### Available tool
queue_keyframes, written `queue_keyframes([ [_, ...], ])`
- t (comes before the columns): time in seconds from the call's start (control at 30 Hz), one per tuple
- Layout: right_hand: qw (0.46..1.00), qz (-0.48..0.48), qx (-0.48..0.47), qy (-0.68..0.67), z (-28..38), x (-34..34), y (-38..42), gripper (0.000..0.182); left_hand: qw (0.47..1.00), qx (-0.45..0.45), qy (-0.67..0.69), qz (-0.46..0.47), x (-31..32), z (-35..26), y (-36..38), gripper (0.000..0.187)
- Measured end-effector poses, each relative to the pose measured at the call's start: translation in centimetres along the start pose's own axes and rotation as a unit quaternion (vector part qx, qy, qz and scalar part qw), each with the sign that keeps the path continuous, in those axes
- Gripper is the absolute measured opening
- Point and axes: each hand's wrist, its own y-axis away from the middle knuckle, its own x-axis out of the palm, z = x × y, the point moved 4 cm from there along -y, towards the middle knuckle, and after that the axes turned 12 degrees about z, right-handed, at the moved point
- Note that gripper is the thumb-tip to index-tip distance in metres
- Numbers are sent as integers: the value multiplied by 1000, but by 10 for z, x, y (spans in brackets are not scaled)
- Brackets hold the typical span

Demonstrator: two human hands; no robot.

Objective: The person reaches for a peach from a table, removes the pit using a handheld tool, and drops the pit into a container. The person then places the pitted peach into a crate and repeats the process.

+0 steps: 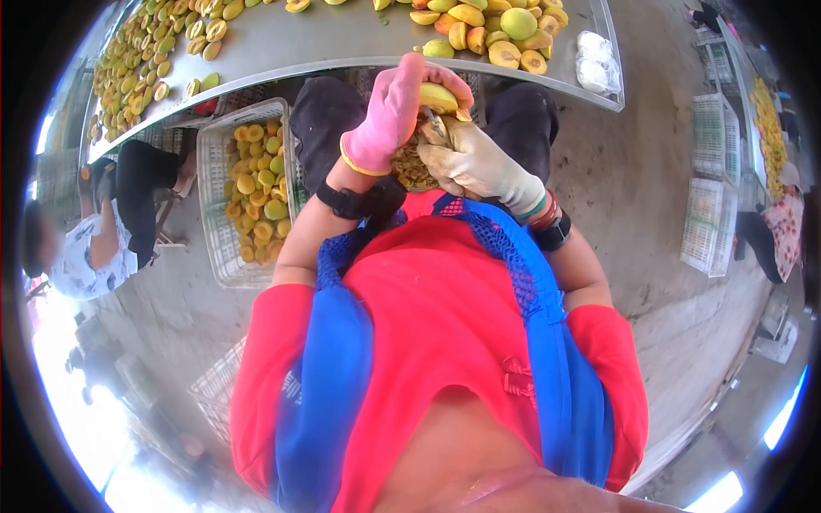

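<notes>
In my left hand (389,115), in a pink glove, a yellow peach half (440,97) is held up with the fingers curled round it. My right hand (487,162), in a whitish work glove, is closed round a small metal pitting tool (434,124). Its handle is hidden in the glove, and the metal end is at the lower side of the peach. Below both hands, between my knees, lies a heap of brown pits or scraps (413,168); what contains it is mostly hidden.
Ahead is a metal table (342,43) with piles of peaches (496,30) and white wrapped bundles (597,64). A white crate (209,184) of peach halves stands at my left. Co-workers sit at far left (94,248) and far right (778,222), near stacked crates (710,214).
</notes>
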Motion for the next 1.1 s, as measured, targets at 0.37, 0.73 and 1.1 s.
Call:
queue_keyframes([
  [0.37, 993, 56, 47, 89, -5, -6, -5, 7, 995, -18, -6, 101, -9, 18, 3, 56],
  [0.73, 994, 92, 48, 26, -35, -7, -15, 12, 954, -15, 242, -178, -50, 23, 20, 76],
  [1.1, 846, -135, 20, 516, -69, -46, -31, 30, 592, -242, -669, -380, -187, -4, 177, 34],
])
